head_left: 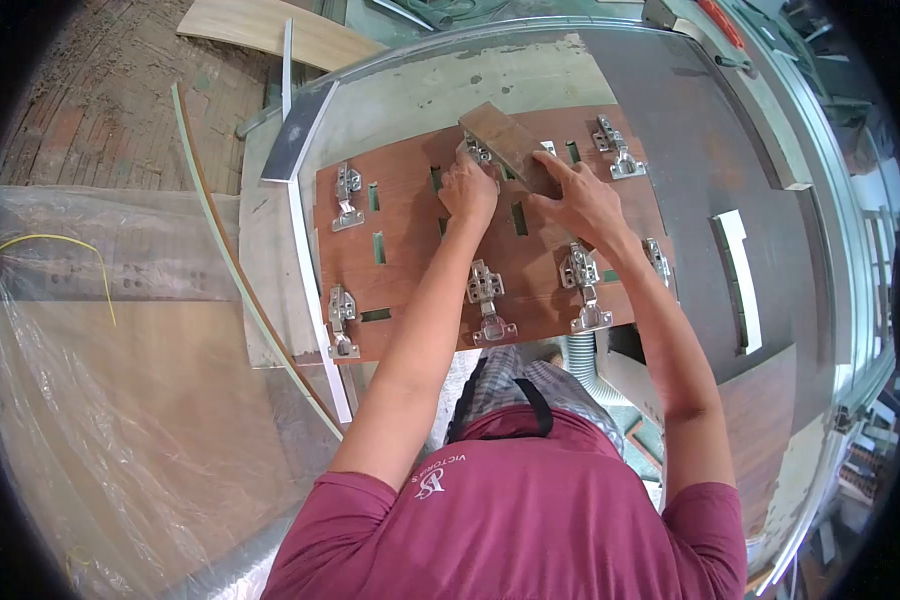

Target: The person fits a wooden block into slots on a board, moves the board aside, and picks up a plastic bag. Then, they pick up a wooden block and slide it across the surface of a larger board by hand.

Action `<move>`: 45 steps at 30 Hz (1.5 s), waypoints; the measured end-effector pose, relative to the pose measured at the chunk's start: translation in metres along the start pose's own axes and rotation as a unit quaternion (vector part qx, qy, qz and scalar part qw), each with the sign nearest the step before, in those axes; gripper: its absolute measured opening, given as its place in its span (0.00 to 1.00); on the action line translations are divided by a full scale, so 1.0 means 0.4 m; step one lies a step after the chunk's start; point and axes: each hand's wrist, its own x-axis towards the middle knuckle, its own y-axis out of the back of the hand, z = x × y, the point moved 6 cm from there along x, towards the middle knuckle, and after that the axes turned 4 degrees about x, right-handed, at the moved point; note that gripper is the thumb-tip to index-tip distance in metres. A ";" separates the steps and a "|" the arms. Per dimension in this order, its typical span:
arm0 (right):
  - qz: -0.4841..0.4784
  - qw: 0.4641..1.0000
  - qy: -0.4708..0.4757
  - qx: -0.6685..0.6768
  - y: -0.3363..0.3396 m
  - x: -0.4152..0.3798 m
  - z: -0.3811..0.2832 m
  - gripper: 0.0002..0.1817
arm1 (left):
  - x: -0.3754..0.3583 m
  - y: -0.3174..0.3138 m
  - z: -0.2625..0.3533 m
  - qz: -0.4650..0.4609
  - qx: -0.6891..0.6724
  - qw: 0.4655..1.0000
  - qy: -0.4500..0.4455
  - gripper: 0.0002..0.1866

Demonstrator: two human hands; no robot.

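The desk, part pale and part dark, spread out beneath and beyond the reddish-brown board. To the left of the board was a clear plastic sheet. The board lay flat in front of the person; it looked stiff and fairly heavy for one hand, so opposite edges would have been the sound place to take hold of it, with the loose-looking metal on top kept level. A long curved strip ran just beside the board's left side, and a notched white piece sat apart from its right side.

Over the board's far half, the right hand had a narrow grip, thumb and fingers around the near end of a wooden block, which slanted away to the left. The block seemed rigid, light enough for one hand and not slippery; its long sides offered the surest hold. The left hand had its fingertips bunched at the far hinge, close to the block's other end; whether they pinched it could not be told.

Metal hinges stood about the board, hard and smooth, best taken by the body. Between them, small slots pierced the board.
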 end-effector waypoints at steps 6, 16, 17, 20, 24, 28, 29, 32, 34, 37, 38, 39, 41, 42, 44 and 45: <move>-0.027 1.000 -0.010 -0.001 -0.006 0.002 0.005 0.35 | -0.003 0.000 0.003 0.003 0.020 1.000 0.003 0.17; 0.082 0.989 -0.050 0.113 0.158 -0.160 0.173 0.34 | -0.031 0.078 0.109 0.050 0.074 0.994 -0.058 0.30; 0.097 0.986 -0.075 0.110 0.183 -0.169 0.211 0.34 | -0.048 0.086 0.151 0.116 0.052 0.984 -0.125 0.30; 0.123 0.981 -0.109 0.098 0.243 -0.183 0.268 0.33 | -0.071 -0.008 0.280 -0.067 -0.101 0.978 -0.171 0.31; 0.130 0.984 -0.115 0.047 0.281 -0.193 0.294 0.33 | -0.082 -0.208 0.354 -0.265 -0.278 0.923 -0.036 0.25; 0.104 0.986 -0.132 0.020 0.278 -0.186 0.312 0.33 | -0.082 -0.271 0.375 -0.319 -0.342 0.882 0.055 0.19; 0.084 0.987 -0.138 0.024 0.274 -0.182 0.310 0.33 | -0.082 -0.272 0.384 -0.322 -0.340 0.882 0.051 0.19; 0.091 0.988 -0.121 -0.013 0.293 -0.156 0.303 0.32 | -0.095 -0.271 0.393 -0.364 -0.356 0.852 0.124 0.19; 0.087 0.990 -0.109 -0.032 0.301 -0.131 0.305 0.33 | -0.097 -0.287 0.390 -0.388 -0.378 0.830 0.131 0.17; 0.064 0.991 -0.102 -0.056 0.322 -0.092 0.303 0.33 | -0.090 -0.297 0.388 -0.366 -0.400 0.828 0.144 0.12; 0.040 0.992 -0.104 -0.066 0.323 -0.082 0.302 0.33 | -0.090 -0.302 0.386 -0.366 -0.399 0.828 0.145 0.12; 0.017 0.991 -0.106 -0.077 0.321 -0.072 0.301 0.33 | -0.091 -0.303 0.387 -0.370 -0.399 0.823 0.160 0.12; 0.002 0.989 -0.107 -0.100 0.315 -0.052 0.310 0.33 | -0.087 -0.303 0.390 -0.374 -0.400 0.818 0.174 0.12; -0.012 0.986 -0.110 -0.121 0.310 -0.052 0.304 0.33 | -0.085 -0.297 0.392 -0.370 -0.403 0.821 0.162 0.11; -0.008 0.987 -0.117 -0.108 0.315 -0.061 0.299 0.33 | -0.092 -0.293 0.388 -0.373 -0.401 0.822 0.154 0.11; 0.002 0.988 -0.122 -0.098 0.321 -0.072 0.298 0.33 | -0.091 -0.290 0.390 -0.390 -0.395 0.818 0.152 0.11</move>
